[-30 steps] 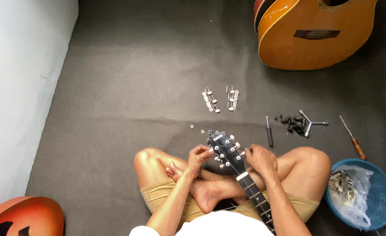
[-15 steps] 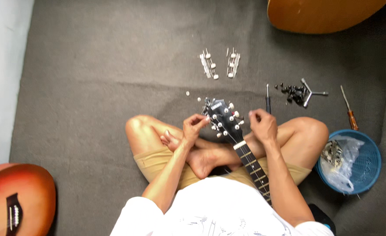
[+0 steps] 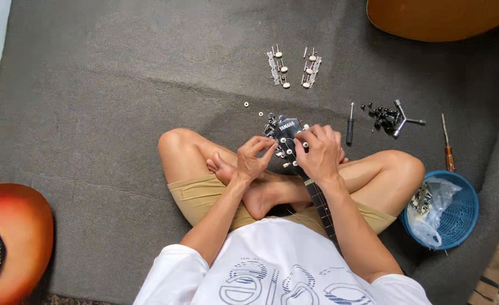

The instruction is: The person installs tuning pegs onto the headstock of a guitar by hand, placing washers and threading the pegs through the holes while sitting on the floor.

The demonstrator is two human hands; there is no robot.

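A black guitar headstock (image 3: 287, 129) with white-knobbed tuning pegs points away from me over my crossed legs, and its neck (image 3: 320, 204) runs back toward my body. My left hand (image 3: 253, 160) pinches a peg on the headstock's left edge. My right hand (image 3: 320, 152) lies over the right side of the headstock and grips it, hiding that side. Two loose tuner strips (image 3: 278, 68) (image 3: 311, 66) lie on the grey carpet ahead. Two small white washers (image 3: 246, 104) (image 3: 260, 113) rest just left of the headstock.
A black screwdriver (image 3: 350, 130), a pile of small black parts (image 3: 380, 113), a T-shaped wrench (image 3: 403, 121) and an orange-handled screwdriver (image 3: 446, 146) lie to the right. A blue basket (image 3: 463, 221) holds a plastic bag. An orange guitar body (image 3: 436, 17) lies at top right, a sunburst one (image 3: 6, 243) at lower left.
My right hand has moved from beside the neck up onto the headstock. My left hand stays at the left-side pegs. The view has tilted slightly downward.
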